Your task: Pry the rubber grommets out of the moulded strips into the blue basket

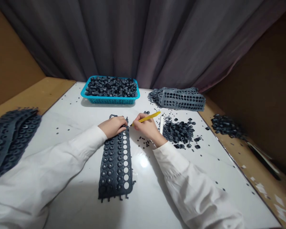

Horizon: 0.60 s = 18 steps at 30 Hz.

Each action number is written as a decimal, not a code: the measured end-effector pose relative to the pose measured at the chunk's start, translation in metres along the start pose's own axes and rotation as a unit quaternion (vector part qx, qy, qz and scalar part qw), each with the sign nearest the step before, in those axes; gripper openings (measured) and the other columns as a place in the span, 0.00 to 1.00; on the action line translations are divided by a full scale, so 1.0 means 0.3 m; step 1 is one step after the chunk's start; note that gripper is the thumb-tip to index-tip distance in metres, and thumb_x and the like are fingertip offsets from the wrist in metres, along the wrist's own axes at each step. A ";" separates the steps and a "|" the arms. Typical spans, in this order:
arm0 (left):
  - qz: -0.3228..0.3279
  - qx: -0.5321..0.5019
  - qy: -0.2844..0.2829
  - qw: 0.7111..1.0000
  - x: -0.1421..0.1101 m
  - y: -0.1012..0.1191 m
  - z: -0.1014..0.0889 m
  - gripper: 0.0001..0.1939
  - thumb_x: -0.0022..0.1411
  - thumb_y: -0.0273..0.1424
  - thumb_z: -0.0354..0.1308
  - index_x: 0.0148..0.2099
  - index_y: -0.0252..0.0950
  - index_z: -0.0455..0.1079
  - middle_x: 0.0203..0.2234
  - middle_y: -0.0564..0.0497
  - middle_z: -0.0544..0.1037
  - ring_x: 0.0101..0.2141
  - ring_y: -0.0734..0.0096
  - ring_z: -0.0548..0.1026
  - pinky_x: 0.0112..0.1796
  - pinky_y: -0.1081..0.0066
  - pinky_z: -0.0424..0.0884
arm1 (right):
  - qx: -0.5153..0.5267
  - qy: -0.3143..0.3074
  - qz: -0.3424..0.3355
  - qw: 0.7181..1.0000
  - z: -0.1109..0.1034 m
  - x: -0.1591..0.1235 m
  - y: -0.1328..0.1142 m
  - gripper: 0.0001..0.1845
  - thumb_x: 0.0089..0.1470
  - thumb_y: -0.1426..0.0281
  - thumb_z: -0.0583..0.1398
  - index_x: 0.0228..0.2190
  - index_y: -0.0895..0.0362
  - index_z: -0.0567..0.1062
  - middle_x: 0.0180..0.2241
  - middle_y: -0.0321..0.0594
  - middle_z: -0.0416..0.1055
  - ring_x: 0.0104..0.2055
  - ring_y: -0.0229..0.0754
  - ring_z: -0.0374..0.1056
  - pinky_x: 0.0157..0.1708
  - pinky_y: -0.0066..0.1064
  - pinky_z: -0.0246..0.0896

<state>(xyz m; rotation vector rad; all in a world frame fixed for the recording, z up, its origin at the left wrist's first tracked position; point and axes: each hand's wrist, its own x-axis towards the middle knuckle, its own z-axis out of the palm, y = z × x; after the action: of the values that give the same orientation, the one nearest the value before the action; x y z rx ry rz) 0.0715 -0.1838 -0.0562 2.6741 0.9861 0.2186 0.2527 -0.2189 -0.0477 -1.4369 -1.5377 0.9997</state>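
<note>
Molded sheet [115, 159], dark rubber-like, lies lengthwise mid-table: 3 columns with rings, right-hand column mostly open holes showing white beneath.

Big to small: grey curtain [124, 38] at the back, white tabletop [152, 200] in front of it. Sheet stack [11, 140] at the left edge. Blue basket [111, 100] at the far side, heaped with ring parts [109, 86]. Perforated sheets [183, 100] piled back right. Loose pile [178, 132] of small dark bits right of the right hand.

Left hand [113, 126]: narrow, curled over the sheet's far end, fingertips at its right edge. Can't tell if they pinch a part or just press down.

Right hand [146, 127]: pen grip on a yellow tool [150, 117], tip just beside the left fingertips. White stick [161, 124] next to the right wrist, apart from the fingers.

Risks, my read: tip that near the fingertips, 1 slip could nick a finger if it's sharp. Only the far end is under a hand, so the near end could swing under side load. Tiny discs [57, 128] are strewn about; a sleeve drag could mix them with good parts.
</note>
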 end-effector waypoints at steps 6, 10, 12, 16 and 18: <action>-0.009 0.013 -0.006 1.000 0.001 0.017 -0.009 0.11 0.59 0.26 0.51 0.44 0.32 0.70 0.38 0.43 0.73 0.39 0.61 0.73 0.43 0.64 0.68 | 0.023 -0.020 -0.001 1.000 0.014 0.001 0.029 0.05 0.41 0.73 0.56 0.17 0.56 0.64 0.16 0.32 0.66 0.20 0.35 0.61 0.23 0.26 0.56; -0.010 0.028 -0.015 0.999 0.004 0.025 -0.010 0.11 0.59 0.25 0.51 0.43 0.32 0.70 0.38 0.43 0.73 0.39 0.61 0.73 0.43 0.64 0.68 | 0.029 -0.025 0.005 0.999 0.028 0.001 0.039 0.05 0.41 0.73 0.55 0.18 0.56 0.64 0.16 0.32 0.66 0.21 0.35 0.61 0.22 0.26 0.55; -0.008 0.033 -0.018 0.999 0.005 0.027 -0.011 0.11 0.59 0.26 0.51 0.43 0.32 0.70 0.38 0.44 0.72 0.39 0.61 0.73 0.43 0.64 0.68 | 0.031 -0.024 0.006 0.999 0.029 0.002 0.037 0.05 0.41 0.73 0.55 0.18 0.56 0.64 0.16 0.31 0.66 0.20 0.35 0.61 0.22 0.26 0.55; -0.011 0.046 -0.022 0.999 0.006 0.028 -0.012 0.10 0.59 0.26 0.52 0.42 0.33 0.70 0.37 0.44 0.72 0.39 0.61 0.73 0.43 0.65 0.68 | 0.026 -0.025 0.010 0.999 0.026 -0.003 0.029 0.05 0.41 0.72 0.55 0.18 0.56 0.64 0.15 0.31 0.65 0.20 0.35 0.62 0.23 0.26 0.56; -0.013 0.048 -0.024 0.998 0.006 0.028 -0.013 0.10 0.59 0.26 0.52 0.42 0.33 0.70 0.37 0.44 0.72 0.39 0.61 0.73 0.43 0.65 0.68 | 0.014 -0.024 0.006 1.000 0.026 -0.006 0.022 0.05 0.41 0.73 0.55 0.18 0.56 0.64 0.16 0.31 0.65 0.21 0.35 0.61 0.24 0.26 0.56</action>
<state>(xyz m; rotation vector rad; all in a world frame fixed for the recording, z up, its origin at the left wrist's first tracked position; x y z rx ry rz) 0.0771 -0.1881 -0.0497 2.7368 1.0395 0.1038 0.2482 -0.2207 -0.0569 -1.4151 -1.5451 1.0655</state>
